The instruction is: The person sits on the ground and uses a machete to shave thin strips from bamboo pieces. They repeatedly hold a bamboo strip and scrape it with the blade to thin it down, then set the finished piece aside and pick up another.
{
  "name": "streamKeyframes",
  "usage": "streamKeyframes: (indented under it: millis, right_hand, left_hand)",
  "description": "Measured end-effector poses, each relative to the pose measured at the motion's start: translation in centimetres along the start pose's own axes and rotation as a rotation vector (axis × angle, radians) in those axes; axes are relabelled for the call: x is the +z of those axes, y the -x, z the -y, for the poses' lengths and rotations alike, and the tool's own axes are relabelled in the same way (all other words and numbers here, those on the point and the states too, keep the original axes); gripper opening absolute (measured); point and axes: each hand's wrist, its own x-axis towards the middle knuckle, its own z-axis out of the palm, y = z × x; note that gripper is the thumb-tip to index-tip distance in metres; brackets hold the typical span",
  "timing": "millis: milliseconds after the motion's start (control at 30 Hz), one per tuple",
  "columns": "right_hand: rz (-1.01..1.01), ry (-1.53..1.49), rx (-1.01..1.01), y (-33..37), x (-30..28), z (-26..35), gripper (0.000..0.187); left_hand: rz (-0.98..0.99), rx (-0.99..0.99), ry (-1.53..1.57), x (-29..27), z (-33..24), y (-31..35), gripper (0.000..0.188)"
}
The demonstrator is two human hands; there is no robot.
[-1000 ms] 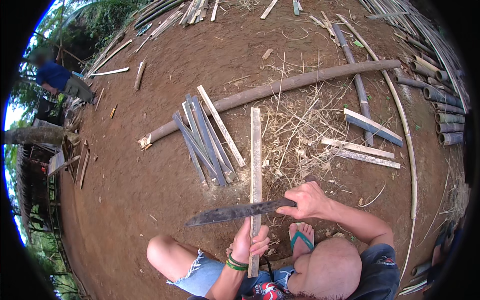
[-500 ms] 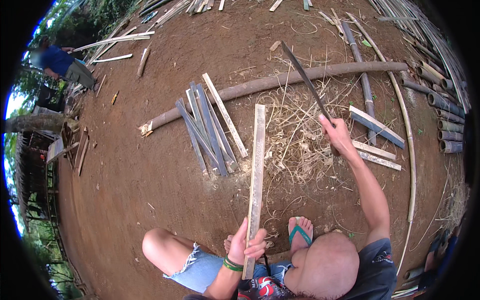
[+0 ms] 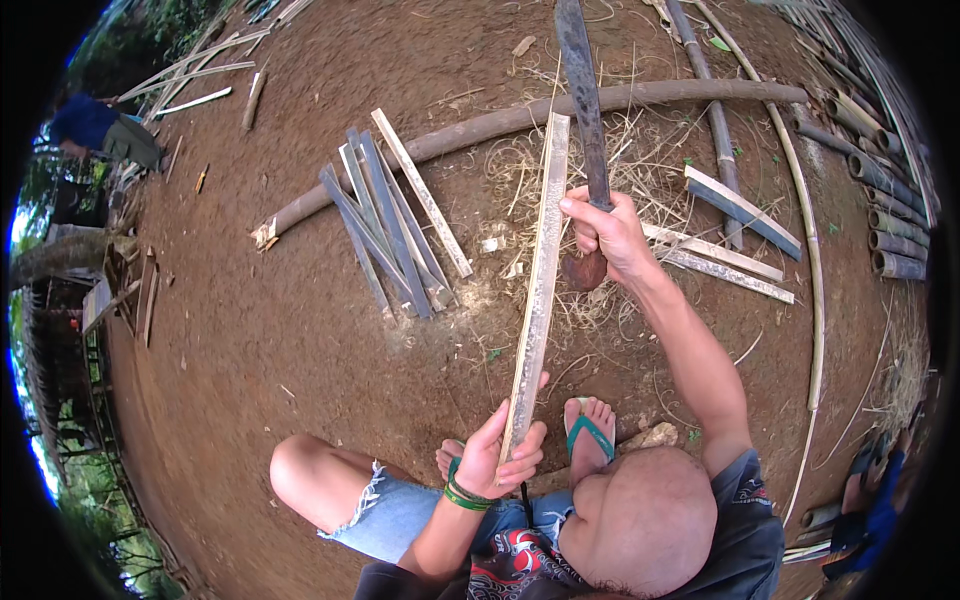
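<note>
My left hand (image 3: 500, 452), with green bands at the wrist, is closed around the lower end of a long split bamboo strip (image 3: 541, 285). The strip slants up and away from me, its pale edge on the left. In my right hand (image 3: 612, 236) is a machete (image 3: 583, 95), gripped by its brown wooden handle. The dark blade points away from me. My right thumb and fingers are close beside the upper part of the strip; whether they touch it I cannot tell.
Several cut bamboo strips (image 3: 400, 225) lean on a long pole (image 3: 450, 140) across the dirt. Fibre shavings (image 3: 590, 315) lie beyond my feet. More strips (image 3: 745, 212) and bamboo poles (image 3: 885, 240) lie to the right. A person in blue (image 3: 95, 130) is at the far left.
My right hand has moved left with the machete, which now stands steeper, next to the strip. The strip has been raised and tilted to the right. The view has shifted a little.
</note>
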Motion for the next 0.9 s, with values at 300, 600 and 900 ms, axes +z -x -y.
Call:
streamKeyframes:
  millis: [300,600,900]
  right_hand:
    - [0.048,0.133,-0.07,0.3,-0.6,-0.3,0.02]
    - [0.204,0.143,0.015,4.5,1.6,-3.9,0.022]
    - [0.256,0.765,-0.166,9.1,1.7,-5.5,0.045]
  left_hand:
    - [-0.323,0.417,-0.755,0.1,0.9,-0.3,0.047]
    - [-0.589,0.625,-1.082,-0.4,1.5,-3.0,0.038]
    - [-0.617,0.701,-1.04,1.5,-0.1,-4.6,0.039]
